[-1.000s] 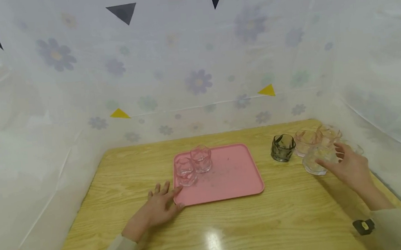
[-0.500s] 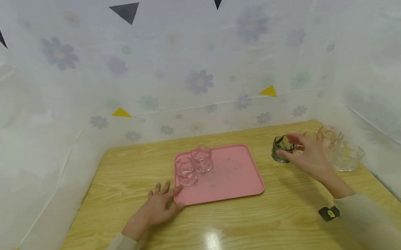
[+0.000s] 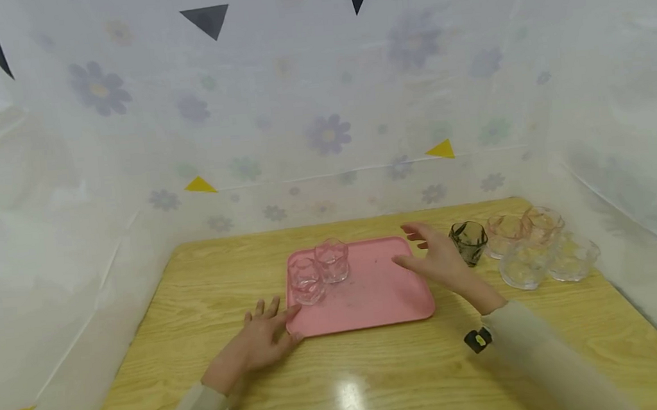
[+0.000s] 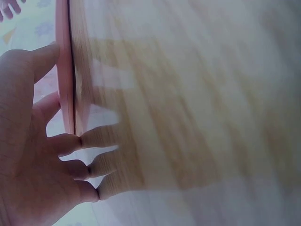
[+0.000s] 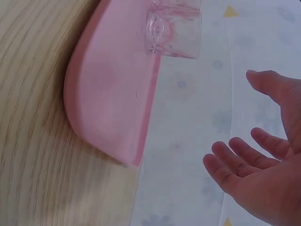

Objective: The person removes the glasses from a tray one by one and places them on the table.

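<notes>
A pink tray (image 3: 370,298) lies on the table, with clear glasses (image 3: 332,262) grouped at its left side. My left hand (image 3: 260,339) rests at the tray's left front corner, thumb and index finger touching the rim and the other fingers spread on the wood. Above the tray's right edge hovers my right hand (image 3: 438,262), thumb apart from relaxed fingers, holding nothing. In the right wrist view this right hand (image 5: 263,165) is also seen bare, apart from the tray (image 5: 108,80).
Right of the tray stands a dark smoky glass (image 3: 468,243). Beside it are pinkish glasses (image 3: 504,235) and clear glasses (image 3: 526,267), close together near the table's right edge. White flower-printed sheeting (image 3: 327,186) walls in the back and sides.
My right hand has moved left from the clear glasses, past the dark glass, to the tray's right edge. The left hand has stayed on the tray corner.
</notes>
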Demonstrator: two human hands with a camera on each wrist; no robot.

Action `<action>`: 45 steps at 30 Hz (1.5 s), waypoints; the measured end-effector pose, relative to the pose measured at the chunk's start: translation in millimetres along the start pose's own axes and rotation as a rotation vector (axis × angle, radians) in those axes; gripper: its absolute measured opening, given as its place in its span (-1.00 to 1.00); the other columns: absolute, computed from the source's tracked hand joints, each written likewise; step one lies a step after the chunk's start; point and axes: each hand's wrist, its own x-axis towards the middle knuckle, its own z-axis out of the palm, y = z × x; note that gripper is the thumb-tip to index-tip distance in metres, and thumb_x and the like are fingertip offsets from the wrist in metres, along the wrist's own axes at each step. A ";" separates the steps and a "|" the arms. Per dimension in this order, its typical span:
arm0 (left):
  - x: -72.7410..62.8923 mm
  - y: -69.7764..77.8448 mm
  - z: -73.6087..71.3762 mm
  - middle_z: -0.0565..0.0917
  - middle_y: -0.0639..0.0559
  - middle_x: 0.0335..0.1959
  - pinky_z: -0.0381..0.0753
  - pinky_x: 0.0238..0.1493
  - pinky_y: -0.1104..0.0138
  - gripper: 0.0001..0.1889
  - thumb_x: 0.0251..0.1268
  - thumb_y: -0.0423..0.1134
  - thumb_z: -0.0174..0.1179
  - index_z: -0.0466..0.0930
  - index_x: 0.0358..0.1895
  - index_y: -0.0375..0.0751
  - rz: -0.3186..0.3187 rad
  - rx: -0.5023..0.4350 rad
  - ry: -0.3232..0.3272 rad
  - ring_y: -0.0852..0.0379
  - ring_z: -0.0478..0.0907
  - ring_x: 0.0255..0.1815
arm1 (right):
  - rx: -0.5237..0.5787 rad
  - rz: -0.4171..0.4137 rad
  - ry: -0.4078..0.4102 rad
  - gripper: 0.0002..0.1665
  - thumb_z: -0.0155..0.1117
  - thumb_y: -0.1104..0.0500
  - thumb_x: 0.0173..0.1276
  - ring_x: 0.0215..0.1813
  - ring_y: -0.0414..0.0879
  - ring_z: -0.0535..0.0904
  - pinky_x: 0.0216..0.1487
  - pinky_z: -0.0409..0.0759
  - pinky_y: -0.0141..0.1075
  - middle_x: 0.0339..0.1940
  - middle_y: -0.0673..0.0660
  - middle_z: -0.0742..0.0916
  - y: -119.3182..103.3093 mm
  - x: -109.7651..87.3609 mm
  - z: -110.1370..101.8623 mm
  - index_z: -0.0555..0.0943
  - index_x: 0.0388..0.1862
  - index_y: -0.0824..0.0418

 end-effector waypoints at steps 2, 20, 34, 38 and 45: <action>0.0 0.5 -0.3 0.06 -0.47 0.67 -0.17 0.52 -0.58 -0.28 0.55 0.30 0.04 0.33 0.63 0.07 -0.001 0.001 -0.001 -0.68 -0.15 0.64 | -0.002 -0.012 -0.015 -0.12 0.56 0.02 0.36 0.35 0.30 0.59 0.29 0.63 0.24 0.38 0.35 0.64 -3.6 4.6 8.5 0.42 0.54 0.29; 0.6 -0.1 -0.5 0.09 -0.47 0.67 -0.11 0.51 -0.58 -0.29 0.56 0.30 0.03 0.33 0.63 0.09 0.001 0.024 -0.001 -0.70 -0.12 0.63 | 0.056 0.024 -0.139 -0.08 0.58 0.06 0.31 0.38 0.27 0.61 0.35 0.63 0.17 0.46 0.35 0.60 -19.2 36.3 65.4 0.39 0.57 0.23; 0.8 -0.6 0.1 0.08 -0.48 0.67 -0.13 0.51 -0.59 -0.28 0.56 0.31 0.02 0.33 0.63 0.07 0.008 0.021 -0.003 -0.70 -0.12 0.63 | 0.134 0.077 -0.233 -0.04 0.52 0.05 0.38 0.43 0.23 0.56 0.39 0.61 0.15 0.51 0.26 0.55 -23.0 48.4 93.9 0.29 0.65 0.16; 0.7 -0.6 0.4 0.08 -0.48 0.67 -0.14 0.51 -0.59 -0.28 0.56 0.30 0.03 0.32 0.63 0.07 0.009 0.023 -0.004 -0.70 -0.12 0.63 | 0.142 0.086 -0.234 -0.03 0.50 0.02 0.39 0.44 0.22 0.55 0.38 0.62 0.14 0.51 0.27 0.54 -22.0 50.7 101.4 0.27 0.66 0.18; 1.3 -2.2 2.0 0.09 -0.47 0.67 -0.13 0.51 -0.58 -0.28 0.56 0.31 0.02 0.33 0.63 0.07 0.006 0.027 0.010 -0.70 -0.11 0.63 | 0.149 0.117 -0.229 0.05 0.55 0.01 0.33 0.46 0.20 0.53 0.39 0.61 0.12 0.56 0.23 0.51 -21.6 59.5 112.7 0.24 0.68 0.16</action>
